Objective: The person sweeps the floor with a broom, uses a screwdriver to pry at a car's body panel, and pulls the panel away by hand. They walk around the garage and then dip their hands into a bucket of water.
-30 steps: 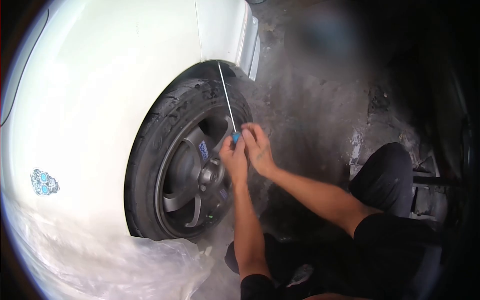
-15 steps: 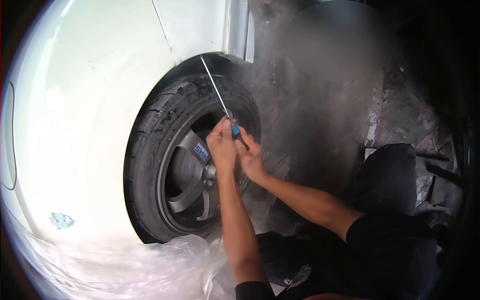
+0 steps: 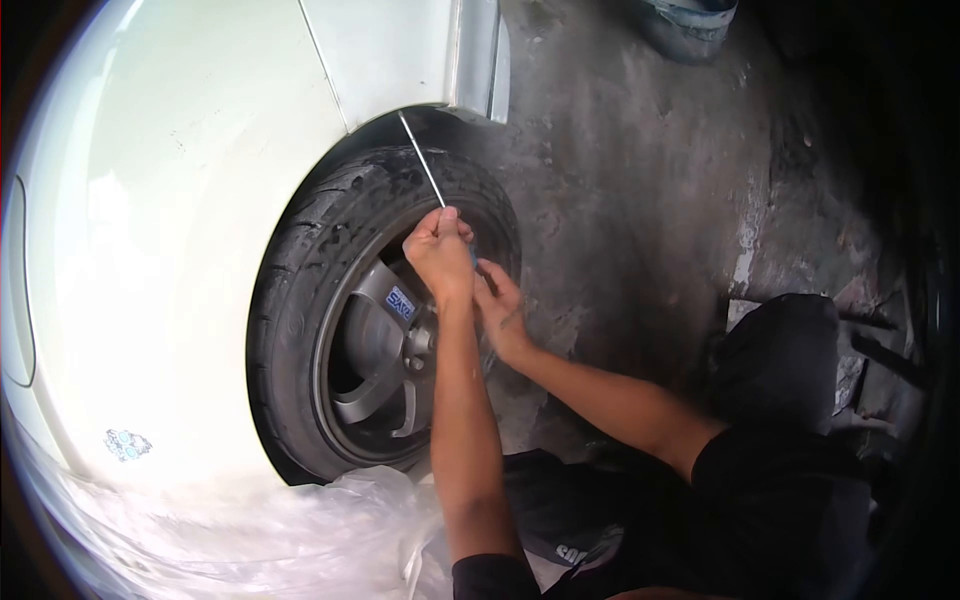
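A long screwdriver (image 3: 421, 160) slants up from my hands, its thin metal shaft ending at the wheel arch edge of a pale car fender (image 3: 180, 250). My left hand (image 3: 441, 250) pinches the shaft in front of the wheel. Just below and to the right, my right hand (image 3: 502, 308) is closed around the lower end, where only a sliver of blue handle shows. Behind both hands is the black tire (image 3: 290, 290) with its grey spoked rim (image 3: 374, 398).
Clear plastic sheeting (image 3: 300, 535) drapes along the car's lower left. A bucket (image 3: 690, 25) stands on the stained floor (image 3: 620, 190) at the top. My dark-clothed knee (image 3: 775, 350) is at the right.
My left hand has slid up the shaft, away from the handle, and now hides more of the blue part. The bucket shows where a grey blur was.
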Demonstrator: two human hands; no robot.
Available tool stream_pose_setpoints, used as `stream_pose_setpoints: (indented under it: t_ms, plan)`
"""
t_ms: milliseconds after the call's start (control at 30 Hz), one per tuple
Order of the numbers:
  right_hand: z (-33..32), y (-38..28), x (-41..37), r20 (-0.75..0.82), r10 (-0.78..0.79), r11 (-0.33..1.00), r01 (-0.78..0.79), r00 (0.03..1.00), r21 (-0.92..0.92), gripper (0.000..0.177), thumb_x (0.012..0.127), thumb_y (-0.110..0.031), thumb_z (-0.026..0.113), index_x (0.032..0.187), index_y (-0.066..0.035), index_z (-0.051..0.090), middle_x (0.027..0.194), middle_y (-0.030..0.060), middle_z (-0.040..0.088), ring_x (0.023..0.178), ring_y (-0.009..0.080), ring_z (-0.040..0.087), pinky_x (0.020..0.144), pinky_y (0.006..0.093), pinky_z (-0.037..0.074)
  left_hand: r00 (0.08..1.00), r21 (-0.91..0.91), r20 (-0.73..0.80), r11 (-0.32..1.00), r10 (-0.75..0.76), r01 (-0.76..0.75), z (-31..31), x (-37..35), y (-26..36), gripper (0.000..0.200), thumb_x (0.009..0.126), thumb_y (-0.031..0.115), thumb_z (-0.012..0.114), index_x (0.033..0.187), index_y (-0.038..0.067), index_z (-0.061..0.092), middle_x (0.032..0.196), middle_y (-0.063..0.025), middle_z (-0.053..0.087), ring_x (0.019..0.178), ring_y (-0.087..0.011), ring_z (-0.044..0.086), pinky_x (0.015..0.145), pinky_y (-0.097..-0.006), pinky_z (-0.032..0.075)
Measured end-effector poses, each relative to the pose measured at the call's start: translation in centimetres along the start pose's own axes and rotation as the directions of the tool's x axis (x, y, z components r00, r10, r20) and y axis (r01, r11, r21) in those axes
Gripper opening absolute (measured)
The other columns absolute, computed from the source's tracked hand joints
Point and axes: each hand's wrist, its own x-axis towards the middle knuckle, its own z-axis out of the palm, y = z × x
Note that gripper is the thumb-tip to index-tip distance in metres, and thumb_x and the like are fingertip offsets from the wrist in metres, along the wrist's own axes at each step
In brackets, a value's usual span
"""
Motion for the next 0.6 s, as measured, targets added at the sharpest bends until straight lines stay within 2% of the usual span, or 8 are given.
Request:
stream_pose_setpoints:
  t_ms: [67,133,267,367,433,467,567,600]
  plan:
    - [-0.3,0.7,0.0,-0.047,-0.245,0.954,0.232,0.968,-0.191,0.027,0.106,-0.033,0.056,0.108,-0.007,0.061,0.080,0.0029,0.063,0.061,0.0113,0.056,0.045,0.0242,0.036,1.000,0.023,-0.012,0.999,0.023,-0.023,0.1,0.1,0.3,0.017,0.096,0.006,0.065,0.087,-0.007,0.072,0.063,-0.0043,0.061,0.055,-0.0110,0.056,0.053,-0.0265,0.045]
    - [-1.1,-2.4,0.5,0.131,0.242,0.968,-0.248,0.961,0.030,0.028,0.105,-0.033,0.057,0.108,-0.006,0.062,0.079,0.0021,0.062,0.057,0.0109,0.054,0.044,0.0251,0.035,0.999,0.052,-0.023,0.998,0.038,-0.037,0.1,-0.1,0.5,0.017,0.095,0.005,0.065,0.087,-0.008,0.072,0.063,-0.0045,0.061,0.056,-0.0112,0.056,0.054,-0.0267,0.046]
    - [-3.4,-2.7,3.4,0.532,0.414,0.767,-0.598,0.738,0.232,0.030,0.105,-0.035,0.058,0.112,-0.006,0.063,0.079,0.0007,0.061,0.056,0.0094,0.053,0.044,0.0241,0.034,0.996,0.073,-0.086,0.997,0.038,-0.032,0.8,-0.1,1.2,0.017,0.095,0.005,0.068,0.086,-0.008,0.073,0.064,-0.0059,0.063,0.057,-0.0113,0.058,0.054,-0.0278,0.048]
    - [-0.9,-1.3,0.4,0.196,0.323,0.888,-0.368,0.926,0.277,0.033,0.104,-0.038,0.059,0.113,-0.006,0.063,0.079,0.0013,0.062,0.055,0.0105,0.053,0.044,0.0234,0.034,0.994,0.099,-0.113,0.995,-0.002,0.013,0.9,-0.8,1.3,0.016,0.094,0.005,0.068,0.087,-0.009,0.073,0.064,-0.0067,0.064,0.056,-0.0115,0.058,0.053,-0.0278,0.048]
    - [0.3,1.0,0.0,-0.126,-0.315,0.940,0.290,0.941,-0.182,0.034,0.104,-0.041,0.059,0.110,-0.008,0.063,0.084,0.0034,0.064,0.057,0.0126,0.055,0.042,0.0240,0.033,0.990,0.091,-0.139,0.996,0.024,-0.011,1.1,-0.4,1.0,0.019,0.095,0.007,0.067,0.085,-0.008,0.072,0.066,-0.0071,0.065,0.057,-0.0123,0.061,0.055,-0.0266,0.053]
    - [0.3,0.9,0.4,-0.122,-0.319,0.939,0.297,0.940,-0.173,0.034,0.104,-0.041,0.059,0.110,-0.008,0.063,0.084,0.0034,0.064,0.057,0.0126,0.055,0.042,0.0240,0.033,0.990,0.094,-0.139,0.995,0.035,-0.022,1.2,-0.1,1.1,0.019,0.095,0.007,0.067,0.085,-0.008,0.072,0.066,-0.0071,0.065,0.057,-0.0123,0.061,0.055,-0.0266,0.053]
    - [-1.8,-1.1,1.0,0.019,0.112,0.985,-0.113,0.994,0.132,0.032,0.102,-0.038,0.062,0.109,-0.007,0.063,0.092,0.0045,0.065,0.069,0.0133,0.060,0.049,0.0260,0.042,0.986,0.122,-0.156,0.992,0.056,-0.037,1.0,-0.4,1.2,0.016,0.093,0.006,0.070,0.087,-0.008,0.073,0.064,-0.0081,0.066,0.054,-0.0126,0.059,0.051,-0.0271,0.048]
    - [-3.4,-2.3,2.5,0.267,0.351,0.859,-0.422,0.898,0.289,0.030,0.102,-0.035,0.064,0.111,-0.006,0.063,0.095,0.0039,0.065,0.072,0.0122,0.060,0.052,0.0261,0.044,0.990,0.089,-0.136,0.996,0.034,-0.021,1.0,0.0,1.3,0.016,0.094,0.006,0.070,0.086,-0.008,0.073,0.065,-0.0079,0.066,0.055,-0.0130,0.061,0.053,-0.0268,0.051]
